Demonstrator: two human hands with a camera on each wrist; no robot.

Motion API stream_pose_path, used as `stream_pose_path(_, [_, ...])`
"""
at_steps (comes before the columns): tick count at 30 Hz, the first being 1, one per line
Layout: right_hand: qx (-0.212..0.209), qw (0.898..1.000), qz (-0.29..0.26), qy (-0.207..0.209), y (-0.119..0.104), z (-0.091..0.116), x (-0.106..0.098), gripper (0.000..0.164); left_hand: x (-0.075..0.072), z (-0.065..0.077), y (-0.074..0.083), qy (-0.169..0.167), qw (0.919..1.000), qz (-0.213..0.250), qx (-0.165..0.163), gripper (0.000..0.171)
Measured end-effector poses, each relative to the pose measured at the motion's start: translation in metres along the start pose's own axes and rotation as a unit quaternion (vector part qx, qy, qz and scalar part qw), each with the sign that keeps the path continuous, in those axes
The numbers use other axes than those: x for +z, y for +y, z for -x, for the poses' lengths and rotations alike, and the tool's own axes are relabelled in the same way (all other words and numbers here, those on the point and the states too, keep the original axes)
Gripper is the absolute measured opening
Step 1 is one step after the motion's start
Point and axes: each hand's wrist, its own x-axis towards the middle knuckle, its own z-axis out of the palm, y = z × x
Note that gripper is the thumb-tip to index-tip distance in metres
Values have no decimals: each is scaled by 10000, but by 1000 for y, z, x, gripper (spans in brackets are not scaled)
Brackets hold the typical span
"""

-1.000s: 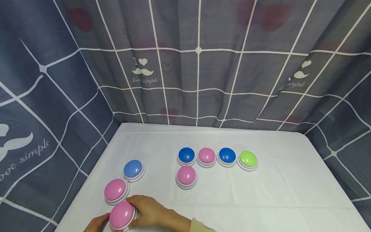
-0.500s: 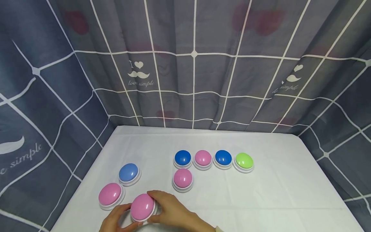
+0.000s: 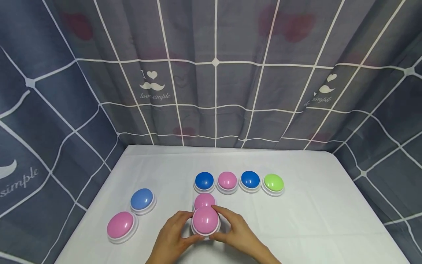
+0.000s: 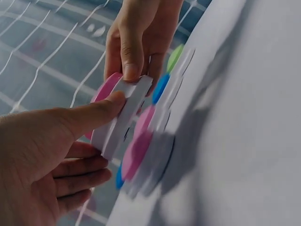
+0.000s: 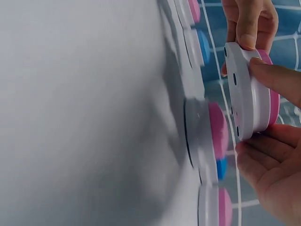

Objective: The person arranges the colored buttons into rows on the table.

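Between my two hands is a pink push button [image 3: 205, 220] with a round white base. My left hand [image 3: 173, 236] grips its left side and my right hand [image 3: 239, 233] its right side, thumbs at the near edge. The wrist views show this held button [image 5: 256, 92] raised off the table, with dark dots on its underside. Just beyond it, a second pink button [image 3: 204, 200] stands on the table, partly hidden by the held one in the head view.
A row at the back has a blue button [image 3: 204, 180], a pink button [image 3: 227, 180], a blue button [image 3: 250, 179] and a green button [image 3: 273, 182]. Left stand a lighter blue button [image 3: 142, 199] and another pink button [image 3: 120, 224]. Checked curtains [image 3: 197, 84] surround the white table [image 3: 313, 205].
Both hands have carried the pink button from the table's near left to the middle, close before the standing pink button. The head view has shifted slightly; the other buttons stay put.
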Motion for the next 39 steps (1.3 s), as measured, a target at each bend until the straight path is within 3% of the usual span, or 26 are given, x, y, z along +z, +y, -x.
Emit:
stream_pose_path(3, [16,9994,102,327,5,6,-12,73,9,-12,5,235,9972,-65,704,60])
stream_pose_path(5, [48,9986,172,497,9,9,-19,74,14,-21,9,216,9946,-125,1008,62])
stream_pose_path(14, [250,9940,527,926,30,19,-46,77,39,-55,28,-338,9868,-641,1449,61])
stream_pose_path(19, [396,9907,774,1042,40,20,-54,76,47,-72,34,-523,9763,-1070,1807,59])
stream_pose_path(27, [992,9882,911,725,50,13,-59,75,57,-91,34,-1281,9654,-1370,1812,47])
stream_pose_path(34, [942,9858,1212,685,58,2,-51,73,64,-98,27,-1064,9534,-1884,2103,49])
stream_pose_path(39, [946,9842,1289,760,58,-2,-45,72,65,-100,25,-1085,9494,-2076,2092,50])
